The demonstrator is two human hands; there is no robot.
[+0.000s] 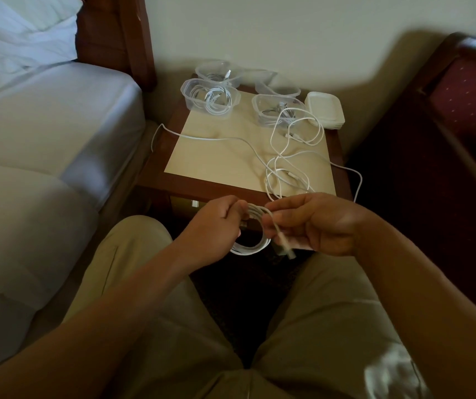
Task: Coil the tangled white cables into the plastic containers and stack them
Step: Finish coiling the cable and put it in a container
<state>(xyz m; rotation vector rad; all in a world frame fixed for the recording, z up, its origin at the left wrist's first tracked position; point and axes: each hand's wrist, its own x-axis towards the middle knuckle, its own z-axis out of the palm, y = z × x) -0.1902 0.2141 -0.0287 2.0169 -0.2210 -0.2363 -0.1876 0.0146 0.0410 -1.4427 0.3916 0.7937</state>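
Left hand (216,226) is gripping the white coil (252,243) above the lap, right hand (311,223) pinching its loose tail; keeping loops even and tucking the plug end should help it fit a container (274,84) on the worktop (216,156).

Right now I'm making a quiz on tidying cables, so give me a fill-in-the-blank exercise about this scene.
1. Both hands, left hand and right hand, hold a coiled white ____.
2. The stack of white lids sits on the table's far ____ corner.
3. The loose tangled cables lie on the ____.
4. The plastic containers stand at the table's ____ edge, near the wall.

Missing words: cable; right; table; far
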